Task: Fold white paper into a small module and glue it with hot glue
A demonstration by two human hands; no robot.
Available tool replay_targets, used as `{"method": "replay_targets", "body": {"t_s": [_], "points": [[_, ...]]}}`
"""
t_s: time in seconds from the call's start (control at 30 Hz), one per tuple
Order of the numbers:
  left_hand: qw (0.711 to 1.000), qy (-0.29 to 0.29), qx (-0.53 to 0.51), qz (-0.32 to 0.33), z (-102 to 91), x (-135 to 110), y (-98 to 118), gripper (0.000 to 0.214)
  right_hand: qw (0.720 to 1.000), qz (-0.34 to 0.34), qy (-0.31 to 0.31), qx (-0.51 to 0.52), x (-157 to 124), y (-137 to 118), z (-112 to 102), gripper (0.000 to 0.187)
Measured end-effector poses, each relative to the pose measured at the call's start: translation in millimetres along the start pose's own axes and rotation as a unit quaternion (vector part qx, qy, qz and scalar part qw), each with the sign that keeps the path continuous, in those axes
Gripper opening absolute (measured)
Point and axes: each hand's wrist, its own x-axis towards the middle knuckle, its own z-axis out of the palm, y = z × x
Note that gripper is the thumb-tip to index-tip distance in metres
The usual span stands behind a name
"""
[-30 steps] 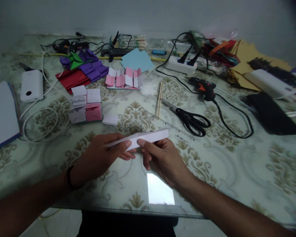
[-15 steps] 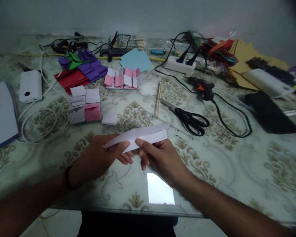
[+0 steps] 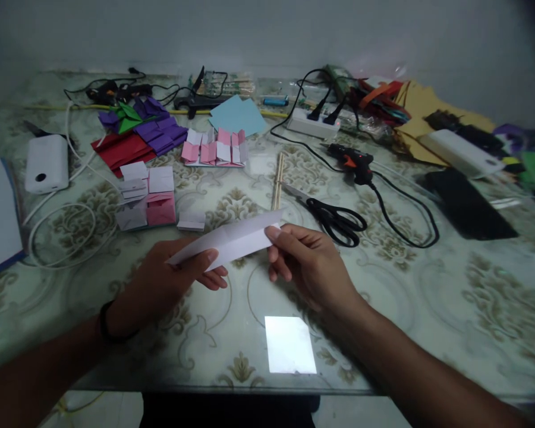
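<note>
We held a folded white paper strip (image 3: 232,241) above the glass table (image 3: 428,309), left hand (image 3: 169,279) pinching its near-left end between thumb and fingers, right hand (image 3: 310,261) pinching its far-right end. The strip showed a lengthwise crease and looked partly folded; we judged further folds were left. Finished pink-and-white folded units (image 3: 214,148) and another batch (image 3: 147,199) lay well beyond, so several pieces were done. Scissors (image 3: 334,217) and glue gun (image 3: 352,160) lay untouched to the right.
</note>
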Motion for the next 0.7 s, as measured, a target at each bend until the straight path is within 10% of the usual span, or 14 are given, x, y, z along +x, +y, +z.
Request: {"method": "replay_targets", "body": {"t_s": [0.37,0.7], "points": [[1.000,-0.013,-0.005,0.021,-0.6,-1,1,0.032,0.994,0.030,-0.081,0.060,2,-3,1,0.022],[0.997,-0.049,0.039,0.054,-1.0,-2,-5,0.030,0.999,0.024,-0.033,-0.003,-2,11,1,0.042]]}}
